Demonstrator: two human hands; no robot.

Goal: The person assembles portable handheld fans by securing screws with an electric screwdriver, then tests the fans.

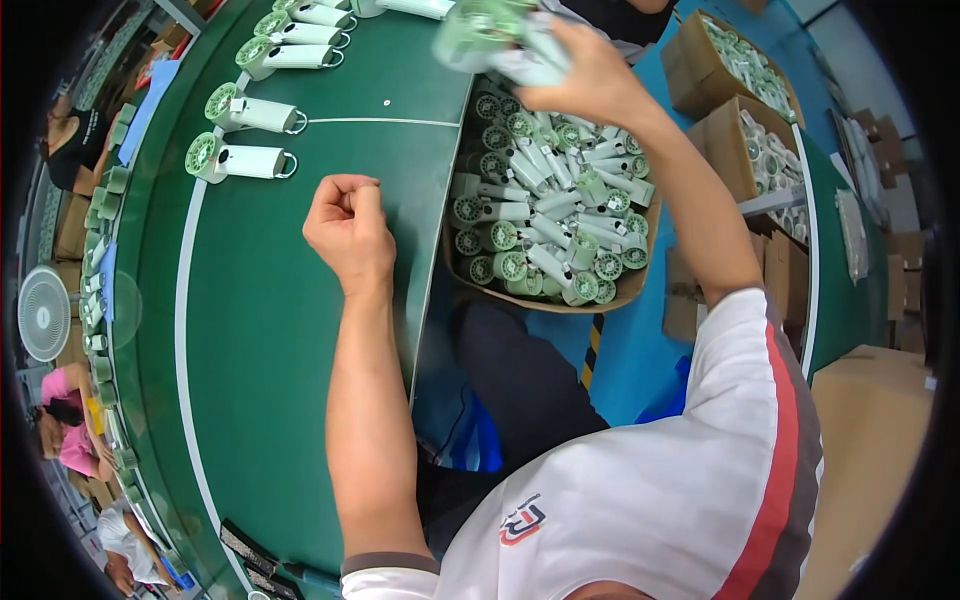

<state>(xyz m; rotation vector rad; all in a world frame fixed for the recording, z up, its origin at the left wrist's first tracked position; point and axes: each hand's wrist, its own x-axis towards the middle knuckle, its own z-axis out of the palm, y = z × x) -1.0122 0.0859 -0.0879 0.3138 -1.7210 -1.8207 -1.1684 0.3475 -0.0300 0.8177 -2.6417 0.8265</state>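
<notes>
My left hand (350, 225) is closed in a fist over the green worktable, with nothing showing in it. My right hand (590, 75) grips pale green and white handheld fans (492, 40), smeared by motion, above the far end of an open carton; whether there are two or more I cannot tell. Heaped in that carton (648, 240) are many similar fans (545, 220) with round green heads and white handles. Left of my fist, a handheld fan (245, 160) with a wrist loop lies on the table, and several more form a row beyond it.
The green worktable (270, 330) has a white line down its left part. Cartons of parts (700, 80) stand at the right, beside a blue floor. Across the line, people (75, 140) sit near a round white fan (45, 312). Another person is partly visible at the top.
</notes>
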